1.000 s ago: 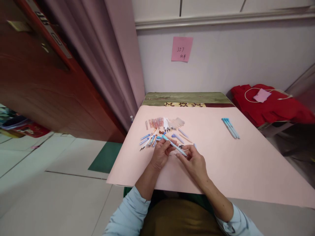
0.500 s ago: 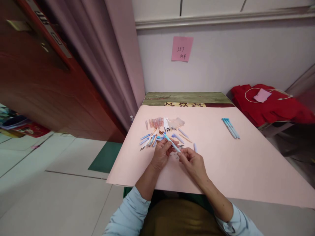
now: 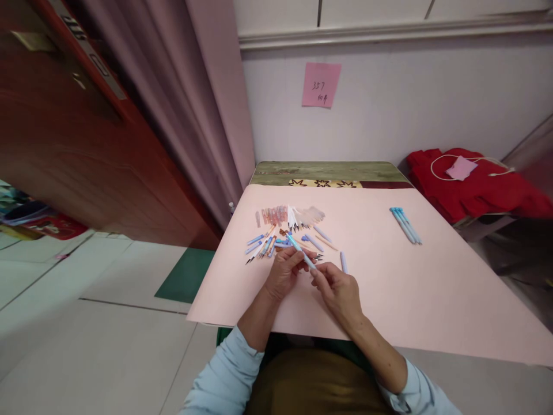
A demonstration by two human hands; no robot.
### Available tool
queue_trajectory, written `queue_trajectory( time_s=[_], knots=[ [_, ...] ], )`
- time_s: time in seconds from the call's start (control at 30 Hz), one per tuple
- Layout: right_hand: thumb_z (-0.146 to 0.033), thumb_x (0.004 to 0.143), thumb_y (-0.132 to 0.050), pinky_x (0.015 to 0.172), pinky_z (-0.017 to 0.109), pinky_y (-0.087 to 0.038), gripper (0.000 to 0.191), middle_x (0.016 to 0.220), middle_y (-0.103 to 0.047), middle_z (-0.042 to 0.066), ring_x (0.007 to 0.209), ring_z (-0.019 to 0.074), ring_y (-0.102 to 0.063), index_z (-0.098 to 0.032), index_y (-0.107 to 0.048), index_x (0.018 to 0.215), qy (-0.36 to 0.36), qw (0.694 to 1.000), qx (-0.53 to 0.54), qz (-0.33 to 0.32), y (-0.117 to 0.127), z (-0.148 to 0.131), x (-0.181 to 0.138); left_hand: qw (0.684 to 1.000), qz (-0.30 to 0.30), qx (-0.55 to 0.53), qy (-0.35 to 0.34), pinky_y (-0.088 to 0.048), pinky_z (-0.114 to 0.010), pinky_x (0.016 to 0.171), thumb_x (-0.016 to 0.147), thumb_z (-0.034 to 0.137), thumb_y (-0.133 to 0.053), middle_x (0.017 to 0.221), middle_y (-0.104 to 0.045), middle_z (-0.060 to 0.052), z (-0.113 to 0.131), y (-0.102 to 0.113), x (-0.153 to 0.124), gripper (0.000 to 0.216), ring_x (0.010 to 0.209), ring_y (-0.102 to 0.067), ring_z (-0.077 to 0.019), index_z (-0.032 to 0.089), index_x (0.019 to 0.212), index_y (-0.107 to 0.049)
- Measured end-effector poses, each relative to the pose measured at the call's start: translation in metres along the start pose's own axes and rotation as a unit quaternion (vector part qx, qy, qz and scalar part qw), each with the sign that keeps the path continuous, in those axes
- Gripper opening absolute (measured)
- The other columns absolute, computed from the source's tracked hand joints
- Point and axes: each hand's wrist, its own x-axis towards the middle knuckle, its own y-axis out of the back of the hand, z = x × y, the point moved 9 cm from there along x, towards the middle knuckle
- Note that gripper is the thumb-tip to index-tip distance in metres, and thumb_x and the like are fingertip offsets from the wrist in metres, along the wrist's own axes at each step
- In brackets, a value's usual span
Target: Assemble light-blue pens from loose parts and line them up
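A light blue pen (image 3: 301,251) is held slantwise between my two hands above the near middle of the table. My left hand (image 3: 284,272) is closed round its middle, thumb on top. At the pen's lower end, my right hand (image 3: 339,288) pinches with thumb and fingers. Just beyond my hands lie loose pen parts: blue and orange printed barrels (image 3: 268,246), white refills with dark tips (image 3: 294,219), pinkish clear tubes (image 3: 274,215) and pale translucent pieces (image 3: 311,216). A lavender barrel (image 3: 343,262) rests right of my right hand.
Several light blue pens (image 3: 405,226) lie side by side at the table's right. Pink paper (image 3: 371,225) covers the tabletop. Red cloth (image 3: 488,190) with a white cord sits beyond the right edge. A pink note (image 3: 321,85) is stuck to the wall; a curtain (image 3: 203,104) hangs left.
My right hand has shifted slightly left along the pen, its fingers closer to my left hand. Both hands still hold the pen; the parts on the table lie as before.
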Motion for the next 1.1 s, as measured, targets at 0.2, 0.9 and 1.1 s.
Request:
queue_trajectory(
  time_s=[0.2, 0.9, 1.1],
  knots=[
    [-0.061, 0.092, -0.043, 0.054, 0.025, -0.047, 0.049, 0.057, -0.064, 0.002, 0.049, 0.0137, -0.056, -0.017, -0.065, 0.085, -0.071, 0.963, 0.237, -0.109, -0.023, 0.007, -0.002, 0.999, -0.043, 0.012, 0.014, -0.044, -0.026, 0.057, 0.078, 0.038, -0.071, 0.077, -0.071, -0.01, 0.003, -0.011, -0.005, 0.03, 0.056, -0.058, -0.0118, 0.01, 0.087, -0.075],
    [-0.067, 0.088, -0.046, 0.051, 0.022, -0.044, 0.056, 0.061, -0.067, 0.005, 0.049, 0.0123, -0.058, -0.015, -0.065, 0.084, -0.142, 0.915, 0.338, -0.168, -0.041, 0.019, -0.005, 1.0, 0.004, 0.006, 0.019, -0.045, -0.025, 0.06, 0.074, 0.037, -0.075, 0.077, -0.071, -0.008, 0.001, -0.001, -0.003, 0.026, 0.064, -0.061, -0.0138, 0.011, 0.078, -0.072],
    [-0.064, 0.088, -0.048, 0.06, 0.024, -0.046, 0.05, 0.067, -0.067, 0.002, 0.059, 0.0147, -0.061, -0.019, -0.07, 0.091, -0.036, 0.99, 0.13, -0.037, 0.0, 0.006, 0.006, 0.999, 0.043, -0.019, -0.018, -0.047, -0.024, 0.059, 0.068, 0.036, -0.079, 0.071, -0.068, -0.004, 0.003, 0.008, 0.002, 0.026, 0.062, -0.061, -0.0119, 0.013, 0.074, -0.069]
  ],
)
